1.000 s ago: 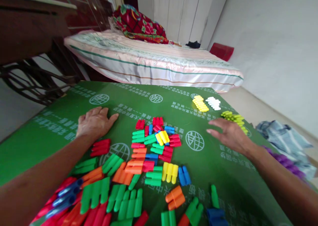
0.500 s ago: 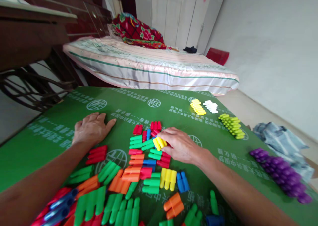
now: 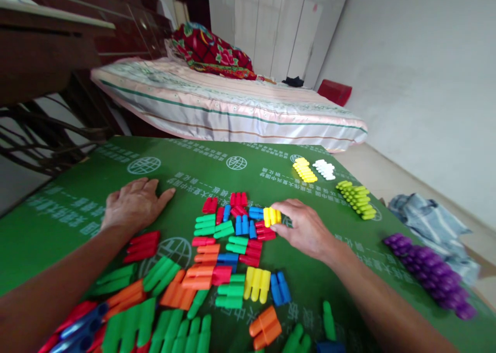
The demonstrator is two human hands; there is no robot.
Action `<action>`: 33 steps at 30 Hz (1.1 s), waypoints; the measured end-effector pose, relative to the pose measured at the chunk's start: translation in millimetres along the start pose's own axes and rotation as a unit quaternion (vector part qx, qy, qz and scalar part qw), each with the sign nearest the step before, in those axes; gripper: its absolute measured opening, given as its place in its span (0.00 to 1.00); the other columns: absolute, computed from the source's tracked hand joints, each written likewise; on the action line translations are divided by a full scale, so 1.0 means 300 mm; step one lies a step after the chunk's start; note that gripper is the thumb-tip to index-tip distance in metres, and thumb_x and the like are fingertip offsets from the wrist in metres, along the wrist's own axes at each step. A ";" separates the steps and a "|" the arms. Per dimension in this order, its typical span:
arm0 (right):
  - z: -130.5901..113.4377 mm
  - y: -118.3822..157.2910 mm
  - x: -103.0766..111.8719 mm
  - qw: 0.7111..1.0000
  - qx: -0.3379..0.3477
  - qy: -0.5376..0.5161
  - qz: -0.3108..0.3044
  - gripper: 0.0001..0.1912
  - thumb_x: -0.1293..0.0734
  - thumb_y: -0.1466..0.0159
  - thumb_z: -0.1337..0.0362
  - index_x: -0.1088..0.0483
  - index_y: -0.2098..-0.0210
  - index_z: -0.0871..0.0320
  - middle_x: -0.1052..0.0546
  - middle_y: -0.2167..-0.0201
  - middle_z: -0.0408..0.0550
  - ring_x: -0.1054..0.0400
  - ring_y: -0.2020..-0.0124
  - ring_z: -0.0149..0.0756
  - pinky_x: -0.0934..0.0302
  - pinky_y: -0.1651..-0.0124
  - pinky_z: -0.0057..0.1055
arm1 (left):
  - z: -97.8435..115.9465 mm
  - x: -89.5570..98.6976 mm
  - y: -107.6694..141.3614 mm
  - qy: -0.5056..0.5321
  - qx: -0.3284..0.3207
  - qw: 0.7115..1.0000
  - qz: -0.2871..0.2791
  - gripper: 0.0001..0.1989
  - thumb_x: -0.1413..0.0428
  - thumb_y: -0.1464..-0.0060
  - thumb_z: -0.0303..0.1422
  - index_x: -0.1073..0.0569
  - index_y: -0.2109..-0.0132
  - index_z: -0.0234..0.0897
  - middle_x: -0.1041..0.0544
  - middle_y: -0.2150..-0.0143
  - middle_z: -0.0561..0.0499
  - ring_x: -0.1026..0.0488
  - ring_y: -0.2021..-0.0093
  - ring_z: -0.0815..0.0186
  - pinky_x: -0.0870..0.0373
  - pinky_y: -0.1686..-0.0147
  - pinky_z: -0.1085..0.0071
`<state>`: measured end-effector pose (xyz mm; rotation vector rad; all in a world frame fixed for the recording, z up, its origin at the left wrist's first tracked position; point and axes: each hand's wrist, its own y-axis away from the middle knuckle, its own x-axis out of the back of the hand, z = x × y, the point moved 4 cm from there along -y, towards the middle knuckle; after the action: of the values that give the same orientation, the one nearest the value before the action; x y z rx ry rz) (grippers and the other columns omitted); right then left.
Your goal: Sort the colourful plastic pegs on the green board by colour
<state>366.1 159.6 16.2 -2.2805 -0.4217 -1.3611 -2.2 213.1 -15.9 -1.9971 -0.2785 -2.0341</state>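
Observation:
My right hand (image 3: 304,228) pinches a yellow block piece (image 3: 272,217) between thumb and fingers, just right of the loose pieces in the middle. My left hand (image 3: 134,205) lies flat on the green board (image 3: 201,167), fingers spread, with nothing in it. Near its wrist is a red piece (image 3: 142,246). Between the hands lie green pieces (image 3: 204,225), blue pieces (image 3: 242,225) and red pieces (image 3: 238,199). Closer to me are another yellow piece (image 3: 257,284), orange pieces (image 3: 265,326) and more green ones.
Along the right side stand grouped pieces: yellow (image 3: 304,170), white (image 3: 324,169), lime green (image 3: 355,199) and purple (image 3: 430,275). Beyond the board is a bed (image 3: 232,110). Blue cloth (image 3: 430,229) lies at the right, and a dark wooden table (image 3: 50,48) stands at the left.
My right hand has moved right with the yellow piece, uncovering blue and red pieces. The left hand stays flat on the board. The whole view has shifted slightly.

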 end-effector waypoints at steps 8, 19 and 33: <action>0.124 0.079 0.009 0.987 -0.121 0.106 0.001 0.16 0.34 0.38 0.60 0.26 0.52 0.57 0.23 0.56 0.52 0.29 0.55 0.42 0.36 0.53 0.35 | 0.018 0.007 0.007 0.004 -0.007 1.000 0.009 0.37 0.67 0.44 0.54 0.41 0.38 0.32 0.45 0.33 0.39 0.48 0.34 0.48 0.47 0.37 0.46; -0.044 0.151 0.019 0.994 0.045 0.098 0.010 0.13 0.34 0.37 0.61 0.28 0.54 0.57 0.24 0.56 0.54 0.32 0.55 0.43 0.37 0.50 0.41 | 0.030 0.015 0.024 0.007 -0.017 1.000 0.004 0.33 0.63 0.40 0.51 0.40 0.39 0.31 0.44 0.34 0.36 0.47 0.35 0.46 0.46 0.38 0.45; -0.210 0.203 -0.051 0.991 0.113 0.040 -0.053 0.05 0.37 0.36 0.67 0.29 0.62 0.57 0.25 0.65 0.48 0.32 0.62 0.38 0.35 0.54 0.38 | 0.013 0.006 0.006 0.004 -0.017 1.000 0.005 0.37 0.67 0.44 0.54 0.40 0.39 0.31 0.44 0.34 0.37 0.47 0.35 0.46 0.46 0.38 0.44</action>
<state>340.8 74.2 15.4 -2.0393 -0.6426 -1.3740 2.0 212.6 -13.9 -2.0055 -0.2334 -2.0527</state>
